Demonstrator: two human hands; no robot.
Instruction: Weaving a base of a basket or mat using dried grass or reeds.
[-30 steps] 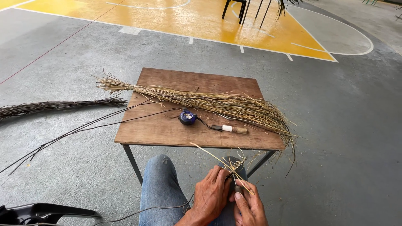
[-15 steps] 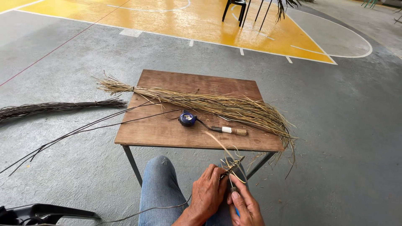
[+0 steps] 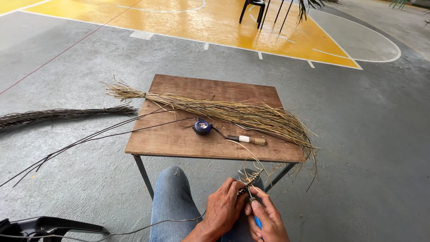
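Above my lap, my left hand (image 3: 226,208) pinches a small dark plaited strip of thin sticks (image 3: 251,181). One pale loose stick (image 3: 251,154) curves up from it toward the table edge. My right hand (image 3: 268,219) is closed around a blue-handled tool (image 3: 257,222), with its fingertips touching the lower end of the strip. The tool's tip is hidden between my fingers. My legs in blue jeans (image 3: 172,201) lie under both hands.
The wooden table (image 3: 179,139) in front of me carries a long straw-coloured stick bundle (image 3: 233,112), a blue round tape reel (image 3: 202,127) and a wooden-handled knife (image 3: 246,139). A dark stick bundle (image 3: 58,114) and long dark strands (image 3: 89,139) lie on the concrete at left. A black chair (image 3: 49,224) is at bottom left.
The loose pale stick has swung from pointing up-left to curving over the strip. Both hands stay together on the strip, shifted slightly.
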